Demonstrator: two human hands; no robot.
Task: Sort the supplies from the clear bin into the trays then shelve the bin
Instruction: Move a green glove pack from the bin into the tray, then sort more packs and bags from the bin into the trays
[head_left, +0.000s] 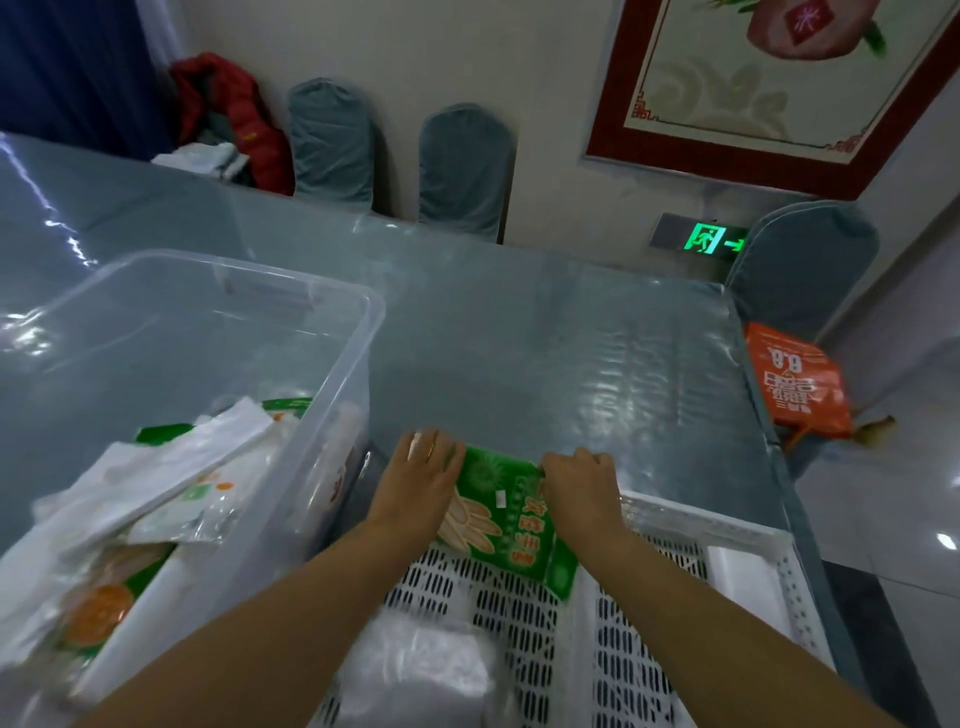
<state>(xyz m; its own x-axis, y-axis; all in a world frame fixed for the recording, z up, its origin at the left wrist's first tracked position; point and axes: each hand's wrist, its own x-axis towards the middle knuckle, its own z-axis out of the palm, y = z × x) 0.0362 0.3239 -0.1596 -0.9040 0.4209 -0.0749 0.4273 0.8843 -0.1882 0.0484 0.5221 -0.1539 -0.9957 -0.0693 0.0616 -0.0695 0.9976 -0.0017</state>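
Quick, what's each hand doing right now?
Left hand: grips the far left edge of the green packet.
Right hand: grips the packet's far right edge.

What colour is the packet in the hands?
The packet is bright green with a pale glove picture, seen best from the head camera.
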